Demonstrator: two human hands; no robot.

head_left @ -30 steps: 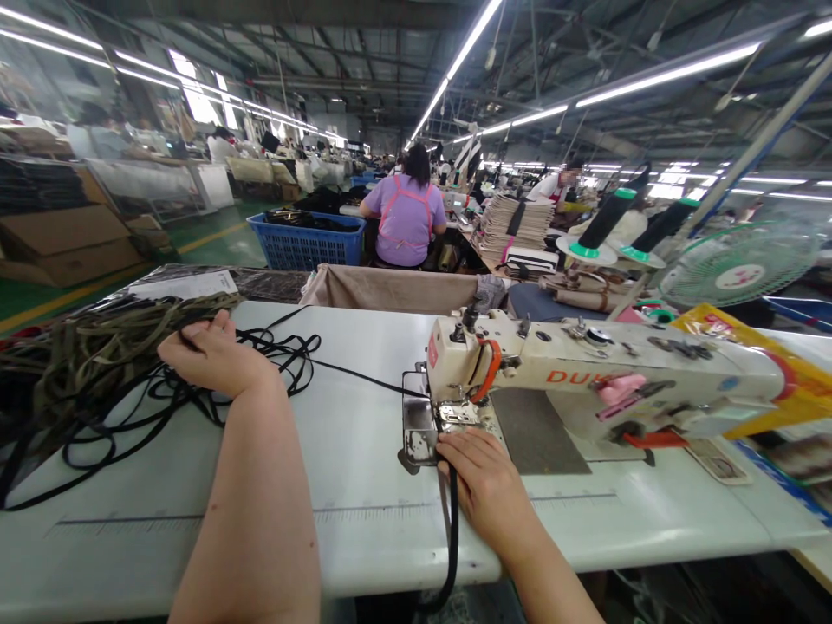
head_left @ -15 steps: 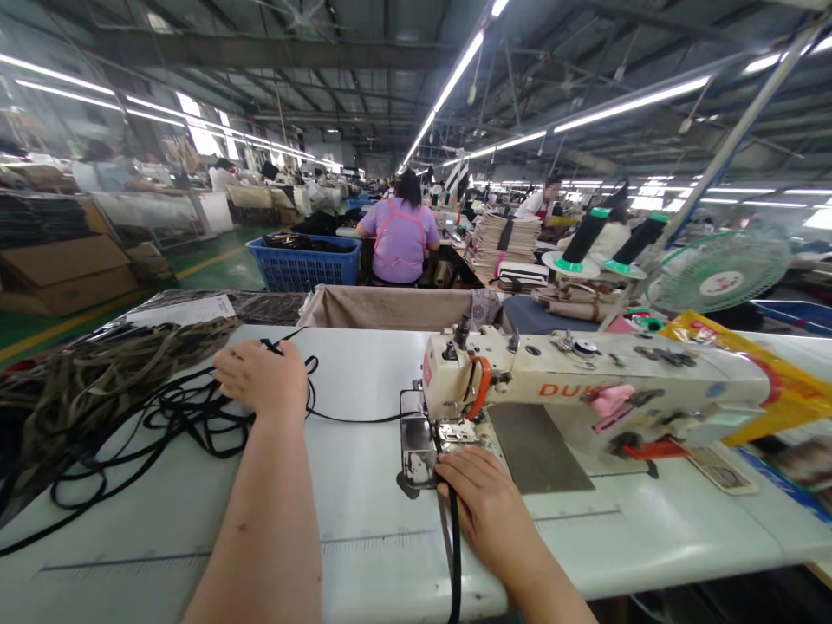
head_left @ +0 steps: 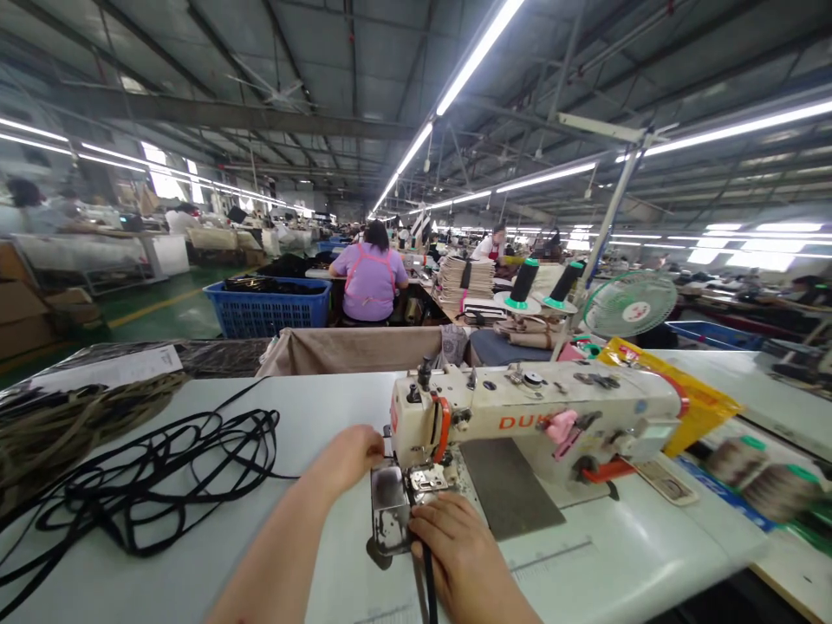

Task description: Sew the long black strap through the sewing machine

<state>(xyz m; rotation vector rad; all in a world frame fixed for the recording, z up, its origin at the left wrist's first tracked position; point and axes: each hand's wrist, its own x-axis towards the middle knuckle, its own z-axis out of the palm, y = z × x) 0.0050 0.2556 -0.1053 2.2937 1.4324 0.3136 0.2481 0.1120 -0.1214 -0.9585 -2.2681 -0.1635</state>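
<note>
A flat black strap (head_left: 430, 582) runs up from the front edge of the table toward the needle area of the sewing machine (head_left: 533, 425). My right hand (head_left: 451, 542) lies over this strap just in front of the presser foot, thumb and fingers closed on it. My left hand (head_left: 354, 455) is at the left of the machine head, its fingers curled together where the strap comes out behind the needle; the fingertips are partly hidden. To the left, a loose pile of black strap (head_left: 175, 477) lies in loops on the white table (head_left: 325, 559).
Olive straps (head_left: 84, 425) and a paper sheet (head_left: 110, 371) lie at the left. Behind the table stands a beige fabric bin (head_left: 357, 351). Thread cones (head_left: 523, 284), a fan (head_left: 630, 305) and a yellow bag (head_left: 676, 394) are beyond the machine. A person (head_left: 370, 282) sits ahead.
My left hand has moved right, from the loose strap pile to the machine head. The right hand stays on the strap by the presser foot. The camera view has shifted.
</note>
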